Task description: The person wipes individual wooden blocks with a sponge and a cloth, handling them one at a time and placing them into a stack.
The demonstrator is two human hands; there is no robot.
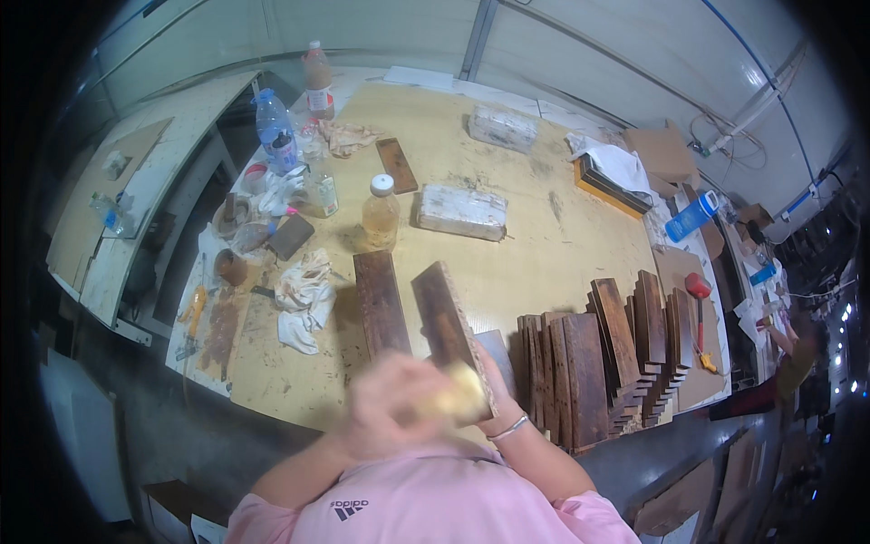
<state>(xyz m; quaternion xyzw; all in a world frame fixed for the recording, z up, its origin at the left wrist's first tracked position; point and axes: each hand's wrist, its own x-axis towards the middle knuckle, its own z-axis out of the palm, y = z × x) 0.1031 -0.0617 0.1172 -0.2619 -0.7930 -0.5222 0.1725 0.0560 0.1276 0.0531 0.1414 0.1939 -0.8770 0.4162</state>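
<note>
Blurred, the left hand (pixel 391 399) is curled around a pale yellow pad (pixel 467 390); the right hand (pixel 497 390) grips a board (pixel 441 313) by its lower edge. On the surface (pixel 562 245), a white-capped bottle (pixel 381 216) holds pale amber liquid. Dark brown, patchy and speckle-edged, the board stands tilted between the hands.

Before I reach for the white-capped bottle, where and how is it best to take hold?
Probably the middle of its body, from the near left. The white-capped bottle stands upright and looks round; the whitish block sits close on its right, while the gap to the brown block on its left is wider.
</note>
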